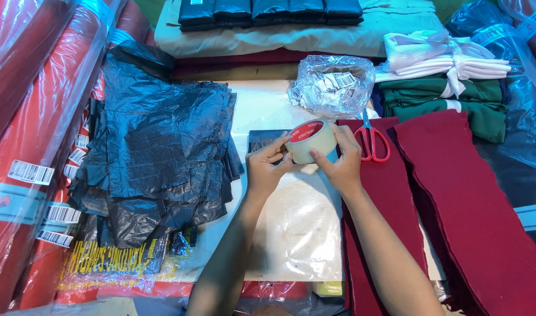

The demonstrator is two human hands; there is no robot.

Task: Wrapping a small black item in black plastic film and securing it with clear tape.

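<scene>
Head view, looking down at bench [262, 105]. Both hands hold one roll of packing tape [311, 140] above the middle of the bench, roll tilted so its red inner core faces up and left. Left hand [267, 167]: fingers curled closed on the roll's left rim, fingertips at the tape edge. Right hand [341, 164]: closed around the right side of the roll, thumb pressed on the outer tape face. Below the hands lies a flat clear plastic bag [297, 228] with pale contents; a dark folded piece [262, 140] lies just behind the left hand. Left of the hands: a thick stack of black plastic bags [157, 152], spread flat. Far left: red fabric rolls in clear wrap [28, 129]. Right of the hands: dark red felt strips [455, 199] in long piles, red-handled scissors [370, 140] lying on the nearest strip, just beside the right hand. Behind the roll: crumpled clear bag with labels [332, 85]. Far right rear: folded green garments [449, 99] and a tied white bundle [443, 55].
</scene>
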